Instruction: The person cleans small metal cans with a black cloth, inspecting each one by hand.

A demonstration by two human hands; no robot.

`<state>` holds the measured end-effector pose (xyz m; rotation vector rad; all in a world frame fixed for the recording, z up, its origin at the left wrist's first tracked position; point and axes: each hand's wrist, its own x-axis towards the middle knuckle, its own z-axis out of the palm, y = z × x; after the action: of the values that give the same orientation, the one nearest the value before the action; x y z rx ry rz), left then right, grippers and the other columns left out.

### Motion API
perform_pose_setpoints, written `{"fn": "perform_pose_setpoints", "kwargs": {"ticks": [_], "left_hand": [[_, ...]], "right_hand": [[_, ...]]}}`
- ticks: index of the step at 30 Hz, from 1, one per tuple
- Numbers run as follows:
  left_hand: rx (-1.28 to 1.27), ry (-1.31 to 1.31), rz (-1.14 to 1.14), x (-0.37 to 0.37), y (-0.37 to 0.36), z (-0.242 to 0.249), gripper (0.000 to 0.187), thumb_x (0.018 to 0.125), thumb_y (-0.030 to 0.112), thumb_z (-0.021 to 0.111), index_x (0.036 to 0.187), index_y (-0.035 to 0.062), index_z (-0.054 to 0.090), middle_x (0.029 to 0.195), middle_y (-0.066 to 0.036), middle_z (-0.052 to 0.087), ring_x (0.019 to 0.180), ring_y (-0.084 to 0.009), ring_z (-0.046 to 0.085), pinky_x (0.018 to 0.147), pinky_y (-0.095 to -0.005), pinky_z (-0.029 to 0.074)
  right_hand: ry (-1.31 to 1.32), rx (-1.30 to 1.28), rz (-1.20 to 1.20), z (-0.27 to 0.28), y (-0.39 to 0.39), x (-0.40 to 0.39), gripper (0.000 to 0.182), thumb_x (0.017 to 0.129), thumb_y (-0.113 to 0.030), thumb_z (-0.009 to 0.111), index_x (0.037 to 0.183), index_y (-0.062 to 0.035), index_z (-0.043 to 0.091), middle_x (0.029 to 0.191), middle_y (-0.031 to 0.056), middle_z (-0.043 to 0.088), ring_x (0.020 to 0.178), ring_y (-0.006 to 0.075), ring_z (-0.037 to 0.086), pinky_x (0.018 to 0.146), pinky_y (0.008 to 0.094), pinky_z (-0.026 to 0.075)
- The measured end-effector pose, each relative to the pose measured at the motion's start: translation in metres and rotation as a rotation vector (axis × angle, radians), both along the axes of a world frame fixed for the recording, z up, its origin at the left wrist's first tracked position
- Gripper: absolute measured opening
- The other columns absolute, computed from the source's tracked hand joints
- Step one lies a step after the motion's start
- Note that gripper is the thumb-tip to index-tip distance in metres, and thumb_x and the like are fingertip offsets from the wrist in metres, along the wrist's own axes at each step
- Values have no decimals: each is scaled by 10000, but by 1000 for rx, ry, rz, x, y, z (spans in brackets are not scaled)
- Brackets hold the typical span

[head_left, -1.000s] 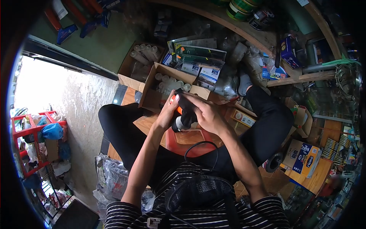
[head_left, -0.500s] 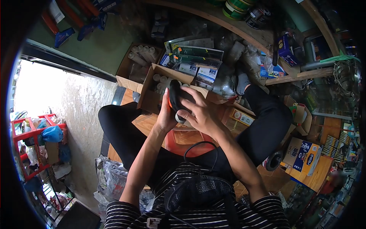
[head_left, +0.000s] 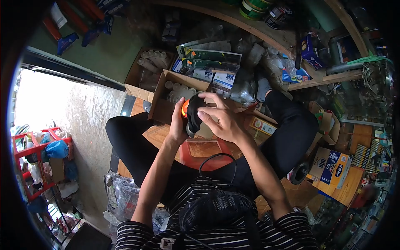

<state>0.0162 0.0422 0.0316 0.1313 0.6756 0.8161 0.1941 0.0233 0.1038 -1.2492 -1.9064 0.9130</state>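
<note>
I find my left hand (head_left: 178,121) gripping a black item (head_left: 193,116) with an orange part, near frame centre. My right hand (head_left: 225,121), fingers parted, touches it. Judged: handling underway; any move calls for steady left support. Beyond: open carton (head_left: 187,79).

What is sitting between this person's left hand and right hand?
Between the left hand and the right hand is a black, cloth-like object with a bright orange part, seen in the head view; I cannot tell what it is.
</note>
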Motion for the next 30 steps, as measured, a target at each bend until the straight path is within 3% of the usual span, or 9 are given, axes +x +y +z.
{"fn": "perform_pose_setpoints", "kwargs": {"ticks": [3,6,10,14,21,24,28,29,30], "left_hand": [[-31,-14,50,1,1,-2,564,987,556,441,1203,72,633,1080,-112,707,935,-211,712,849,-355,592],[-47,-6,97,-1,2,4,477,982,509,486,1128,92,665,1008,-63,721,860,-181,708,770,-341,589],[-12,172,116,0,3,13,437,1006,454,475,1135,75,650,981,-58,713,842,-167,695,797,-316,567],[33,124,48,-3,1,-26,414,1010,454,477,1099,84,638,970,-49,698,870,-154,686,774,-291,559],[4,-91,50,-1,-3,-20,587,1029,521,331,1322,69,563,1253,-160,641,1128,-284,650,975,-430,544],[-27,-22,32,1,3,6,491,1036,486,400,1205,86,630,1077,-80,702,967,-223,690,895,-398,575],[-19,11,-40,4,0,3,519,1032,527,427,1219,89,634,1102,-60,703,988,-179,687,890,-348,552],[17,-36,-60,2,0,-9,555,1046,526,374,1321,99,599,1233,-97,667,1110,-225,661,1009,-399,512],[62,-93,-79,3,0,-7,561,1056,522,356,1356,98,567,1257,-95,656,1124,-219,655,1020,-400,506]], "right_hand": [[-49,5,-13,-3,-4,-9,356,1006,-300,587,1125,7,723,1453,216,481,1335,382,481,1107,447,405],[-318,185,-119,-1,0,-14,351,1004,-295,588,1112,10,727,1397,224,525,1303,390,501,1091,463,417],[-284,144,-160,-2,1,-6,267,975,-222,601,977,14,727,1289,224,586,1185,390,573,1025,449,470],[-111,6,-31,9,-6,-5,221,948,-190,633,948,11,724,1255,160,592,1143,345,600,972,428,494],[-323,200,-56,-3,-3,-11,409,932,-396,661,1191,-82,699,1376,133,545,1294,341,502,1010,495,454],[-392,171,-87,-5,-3,-7,425,913,-378,680,1226,-89,677,1355,128,554,1280,338,513,1004,489,461],[-187,110,-118,-2,-2,-3,343,825,-183,769,1127,-52,671,1185,110,583,1129,305,592,913,410,509],[-174,127,-124,0,0,0,287,794,-116,786,1038,-26,665,1136,98,578,1055,289,613,875,388,513],[-136,75,-148,3,0,4,248,791,-99,785,989,-14,662,1119,89,580,1031,279,617,873,388,508]]}}
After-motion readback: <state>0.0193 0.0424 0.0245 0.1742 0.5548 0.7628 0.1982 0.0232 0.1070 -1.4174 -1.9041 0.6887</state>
